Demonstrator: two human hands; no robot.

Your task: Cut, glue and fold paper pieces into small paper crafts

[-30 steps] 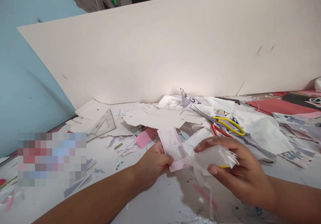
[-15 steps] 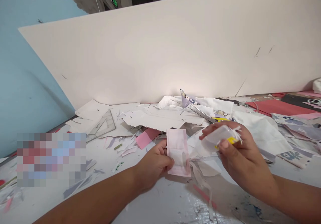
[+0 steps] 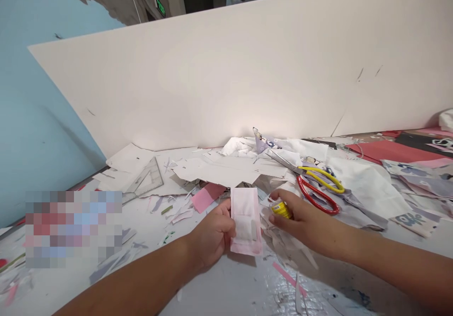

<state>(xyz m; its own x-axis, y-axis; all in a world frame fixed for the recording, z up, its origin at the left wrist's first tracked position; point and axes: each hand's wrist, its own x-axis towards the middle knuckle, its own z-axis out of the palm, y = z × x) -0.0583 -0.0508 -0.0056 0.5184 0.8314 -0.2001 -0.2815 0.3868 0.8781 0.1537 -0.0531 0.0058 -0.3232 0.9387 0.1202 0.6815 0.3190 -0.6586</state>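
Closest in, the left hand [image 3: 212, 233] grips the left long edge of a pink-edged paper piece [image 3: 246, 221], fingers tucked behind it and thumb on top. The piece lies with its long axis running away from the wearer, nearly upright in the frame, its lower end at the hand's level. The right hand [image 3: 304, 219] comes in from the right, and its curled fingers close around a small yellow object [image 3: 281, 210], which sits just beside the piece's right edge, apart from the left hand. Paper scraps [image 3: 279, 240] lie under the right hand on a paint-flecked white table [image 3: 219, 290]. Farther up to the right lie red-and-yellow-handled scissors [image 3: 314, 188], with a clear plastic set square [image 3: 146, 178] at centre left and red card [image 3: 389, 150] at the upper right.
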